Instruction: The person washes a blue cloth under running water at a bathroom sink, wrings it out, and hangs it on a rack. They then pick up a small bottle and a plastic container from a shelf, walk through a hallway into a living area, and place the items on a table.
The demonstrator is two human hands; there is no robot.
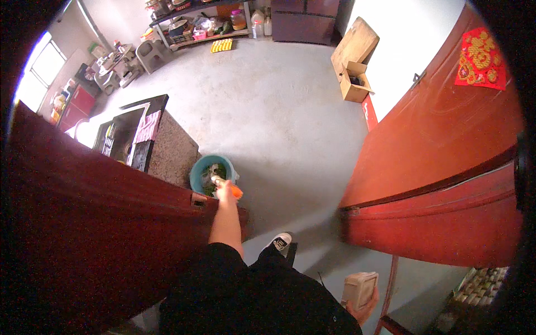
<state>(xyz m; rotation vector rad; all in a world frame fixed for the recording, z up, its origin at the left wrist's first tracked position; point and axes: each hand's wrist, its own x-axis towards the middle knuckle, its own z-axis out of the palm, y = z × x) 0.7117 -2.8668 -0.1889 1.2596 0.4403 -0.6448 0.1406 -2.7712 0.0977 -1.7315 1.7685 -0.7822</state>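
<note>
My left hand (225, 191) is stretched forward over a round teal bucket (195, 173) that has green scraps and pale crumpled stuff in it. Its fingers are closed on a small pale object (217, 180) with an orange part (236, 191) on the other side of the hand; blur hides exactly what it is. Low at the right, my right hand (364, 309) grips a beige rectangular box (359, 289), seemingly lidded, held beside my body. The bucket stands on the grey floor against the speckled side of a sink counter (172, 146).
A dark red door (104, 201) lies close on the left, an orange-red door (427, 138) on the right. Ahead are an open cardboard box (354, 91), a wooden board (356, 42), shelves (201, 39), a yellow checked item (221, 45) and a grey plastic chair (149, 54).
</note>
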